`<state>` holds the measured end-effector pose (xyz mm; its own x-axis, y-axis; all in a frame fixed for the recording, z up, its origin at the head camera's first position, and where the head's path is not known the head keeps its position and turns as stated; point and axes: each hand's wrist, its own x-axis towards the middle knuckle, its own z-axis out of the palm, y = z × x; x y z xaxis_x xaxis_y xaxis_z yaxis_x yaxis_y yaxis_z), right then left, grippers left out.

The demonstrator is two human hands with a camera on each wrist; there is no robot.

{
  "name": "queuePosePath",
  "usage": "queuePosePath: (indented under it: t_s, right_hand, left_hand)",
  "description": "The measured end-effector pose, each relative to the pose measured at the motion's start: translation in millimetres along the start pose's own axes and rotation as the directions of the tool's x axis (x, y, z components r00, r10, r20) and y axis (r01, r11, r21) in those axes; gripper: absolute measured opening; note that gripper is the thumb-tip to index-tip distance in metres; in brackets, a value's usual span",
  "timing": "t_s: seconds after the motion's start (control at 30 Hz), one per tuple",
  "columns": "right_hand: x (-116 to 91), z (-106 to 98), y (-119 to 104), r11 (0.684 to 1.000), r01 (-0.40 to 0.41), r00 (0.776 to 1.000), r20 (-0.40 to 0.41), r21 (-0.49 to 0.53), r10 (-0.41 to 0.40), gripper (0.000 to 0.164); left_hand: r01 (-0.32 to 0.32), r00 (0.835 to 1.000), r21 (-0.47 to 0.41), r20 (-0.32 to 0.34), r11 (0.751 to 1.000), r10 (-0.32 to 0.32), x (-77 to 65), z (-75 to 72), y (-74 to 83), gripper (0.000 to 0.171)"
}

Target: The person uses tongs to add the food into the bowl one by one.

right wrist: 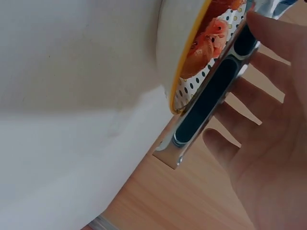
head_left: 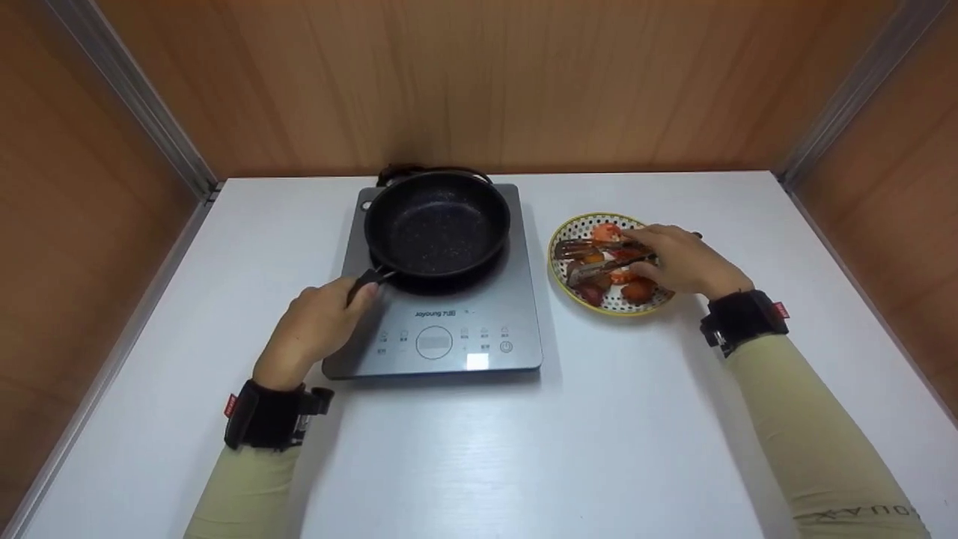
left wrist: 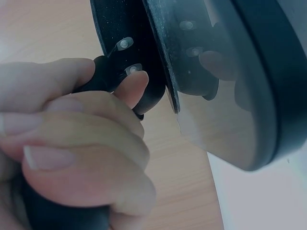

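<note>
My left hand point(head_left: 318, 322) grips the black handle point(head_left: 367, 281) of a dark frying pan point(head_left: 438, 228), thumb along its top. The pan sits on an induction cooktop point(head_left: 479, 307), and its inside shows no food. In the left wrist view, curled fingers point(left wrist: 91, 163) wrap round the handle. My right hand point(head_left: 677, 258) holds metal tongs point(head_left: 587, 248) over a dotted plate with a yellow rim point(head_left: 617, 311). The tongs' two arms are spread above red and orange food pieces point(head_left: 638, 290). In the right wrist view, the thumb and fingers lie on opposite sides of the tongs point(right wrist: 211, 98).
The cooktop stands on a white table point(head_left: 449, 457), its control panel facing me. A dark cord point(head_left: 397, 172) lies behind the pan. Wooden panels point(head_left: 479, 82) enclose the table at the back and both sides.
</note>
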<state>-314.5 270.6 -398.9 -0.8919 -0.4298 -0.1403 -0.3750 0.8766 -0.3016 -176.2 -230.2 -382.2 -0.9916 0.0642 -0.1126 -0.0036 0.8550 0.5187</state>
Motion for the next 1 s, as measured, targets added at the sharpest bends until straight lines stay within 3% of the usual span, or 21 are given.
queuePosePath:
  t_s: [0.37, 0.53, 0.87, 1.0]
  right_hand:
    - [-0.9, 7.9, 8.0, 0.996, 0.086, 0.993, -0.08, -0.027, -0.088, 0.045]
    - [-8.2, 2.1, 7.6, 0.994, 0.101, 0.989, -0.101, -0.046, -0.106, 0.045]
    - [-40.2, -19.3, -4.4, 1.0, 0.017, 0.997, -0.07, 0.003, -0.017, 0.049]
    - [-53.7, -21.9, -8.0, 1.0, 0.011, 0.997, -0.073, -0.029, -0.013, 0.048]
  left_hand:
    - [-0.012, 1.0, 0.004, -0.004, 1.0, 0.012, 1.1, 1.6, 0.4, 0.043]
    - [-0.015, 1.0, 0.006, -0.014, 1.0, 0.015, 1.1, 1.9, 0.5, 0.043]
    - [-0.014, 1.0, 0.01, -0.017, 1.0, 0.014, 0.3, 1.1, 1.4, 0.043]
    - [-0.015, 1.0, 0.004, -0.017, 1.0, 0.015, 1.0, 1.7, 2.1, 0.043]
